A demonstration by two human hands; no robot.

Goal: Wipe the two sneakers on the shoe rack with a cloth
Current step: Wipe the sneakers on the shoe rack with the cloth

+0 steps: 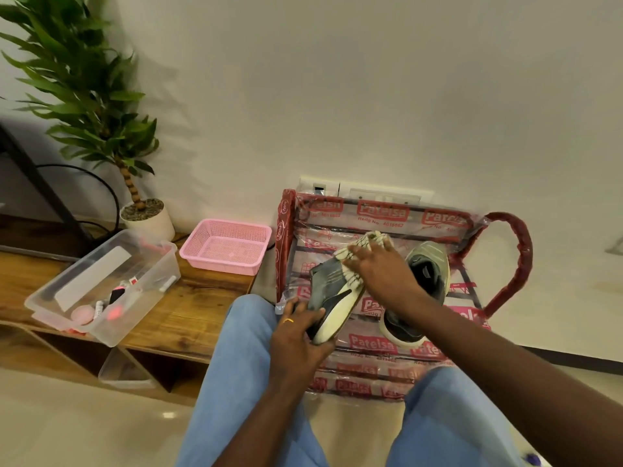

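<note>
The grey sneaker (328, 288) is dark grey on its upper with a thick cream sole. It is tipped on its side over the left part of the shoe rack (286, 237), so the sole faces the camera. The left hand (296, 335) curls round its heel end and grips it, a gold ring on one finger. The right hand (381, 271) lies flat with its fingers spread, pressing a cloth (367, 242) against the toe end. The cloth is cream with dark stripes and bunches up past the fingertips. The second sneaker (428, 267), in the same colours, stands upright on the rack just to the right. The right forearm crosses its middle and hides that part. The rack's red frame is wrapped in clear plastic printed with red labels, which blurs the bars beneath. The person's knees, in blue trousers, cut off its front edge. How far the cloth reaches under the palm cannot be made out.
</note>
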